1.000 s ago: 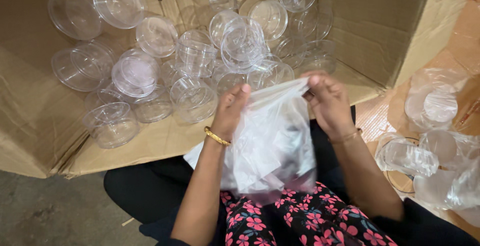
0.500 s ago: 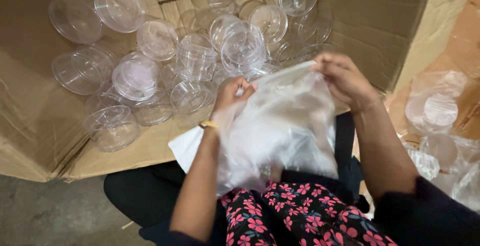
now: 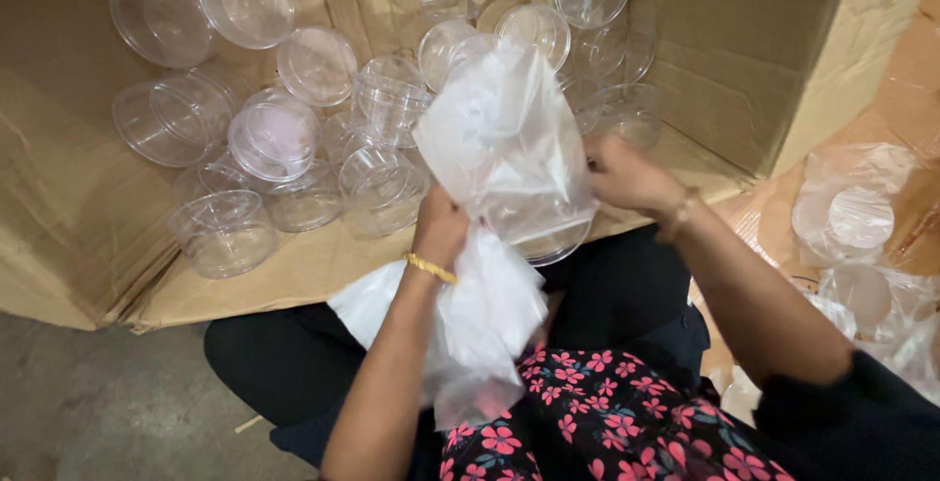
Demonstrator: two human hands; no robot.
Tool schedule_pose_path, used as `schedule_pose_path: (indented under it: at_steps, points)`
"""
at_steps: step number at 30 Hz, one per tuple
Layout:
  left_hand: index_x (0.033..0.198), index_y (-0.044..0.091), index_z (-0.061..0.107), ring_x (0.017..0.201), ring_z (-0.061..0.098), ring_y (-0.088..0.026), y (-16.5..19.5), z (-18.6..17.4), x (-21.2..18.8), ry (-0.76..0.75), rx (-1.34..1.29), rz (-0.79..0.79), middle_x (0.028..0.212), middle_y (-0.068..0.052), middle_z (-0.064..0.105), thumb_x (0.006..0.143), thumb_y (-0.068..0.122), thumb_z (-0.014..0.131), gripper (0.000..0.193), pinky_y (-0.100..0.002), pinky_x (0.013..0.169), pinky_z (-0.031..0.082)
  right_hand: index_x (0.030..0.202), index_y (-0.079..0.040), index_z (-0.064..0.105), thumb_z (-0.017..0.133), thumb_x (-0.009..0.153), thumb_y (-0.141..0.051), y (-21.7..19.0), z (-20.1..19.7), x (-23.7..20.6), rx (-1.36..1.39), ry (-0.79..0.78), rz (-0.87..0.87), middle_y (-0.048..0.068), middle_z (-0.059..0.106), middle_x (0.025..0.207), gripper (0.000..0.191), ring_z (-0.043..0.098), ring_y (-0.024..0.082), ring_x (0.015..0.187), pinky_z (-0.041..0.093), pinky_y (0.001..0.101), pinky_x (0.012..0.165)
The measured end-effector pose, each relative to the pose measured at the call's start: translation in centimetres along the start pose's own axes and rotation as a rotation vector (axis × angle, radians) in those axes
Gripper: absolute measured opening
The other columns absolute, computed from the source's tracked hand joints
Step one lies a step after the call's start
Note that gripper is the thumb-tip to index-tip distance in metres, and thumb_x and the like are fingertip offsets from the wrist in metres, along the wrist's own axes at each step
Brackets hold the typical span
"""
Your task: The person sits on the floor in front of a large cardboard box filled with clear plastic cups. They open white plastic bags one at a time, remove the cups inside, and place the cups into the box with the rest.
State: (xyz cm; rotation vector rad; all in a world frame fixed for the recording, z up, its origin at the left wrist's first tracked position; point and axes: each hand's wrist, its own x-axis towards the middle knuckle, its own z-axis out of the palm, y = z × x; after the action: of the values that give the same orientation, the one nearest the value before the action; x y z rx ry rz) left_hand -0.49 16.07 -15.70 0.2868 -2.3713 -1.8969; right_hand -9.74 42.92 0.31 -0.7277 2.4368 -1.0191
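Since half a second ago our hands have drawn closer together, and the clear plastic bag (image 3: 509, 148), then stretched wide between them, now bunches into a tall crumpled peak over the box's edge; our left hand (image 3: 441, 229) has dropped lower and sits closed around the bag's gathered lower part, a gold bangle (image 3: 431, 267) on its wrist; our right hand (image 3: 622, 175) is curled shut on the bag's right side, forearm slanting in from the lower right; a round clear shape shows through the bag's bottom, though we cannot tell what it is; more white plastic (image 3: 480, 334) hangs over our lap; beyond, the open cardboard box (image 3: 744, 79) holds a loose heap of clear round plastic containers (image 3: 279, 138); to the right lie bagged clear lids (image 3: 852, 212) on cardboard.
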Motion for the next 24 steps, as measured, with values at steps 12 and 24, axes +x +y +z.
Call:
schedule_pose_path:
  at_steps: [12, 24]
  points:
    - [0.110, 0.008, 0.072, 0.082, 0.066, -0.044, 9.1, -2.3, -4.3, 0.021, 0.367, 0.472, 0.093, -0.020, 0.075, 0.077, 0.011, 0.069, 0.034, -0.049, 0.073, 0.052, 0.119, 0.002, 0.071, 0.067, 0.089, -0.038, -3.1, 3.2, -2.3, 1.003, -0.212, 0.436, 0.010, 0.077, 0.112, 0.050, 0.069, 0.016, 0.096, 0.056, 0.0337, 0.086]
    - [0.103, 0.011, 0.068, 0.071, 0.072, -0.033, 19.7, -4.6, -1.2, 0.133, 0.360, 0.247, 0.070, -0.006, 0.074, 0.105, 0.023, 0.053, 0.019, -0.047, 0.065, 0.052, 0.103, -0.017, 0.077, 0.061, 0.094, -0.058, 7.6, -6.5, -23.4, -0.656, -0.195, 0.377, 0.013, 0.078, 0.088, 0.045, 0.076, 0.033, 0.085, 0.060, 0.0414, 0.082]
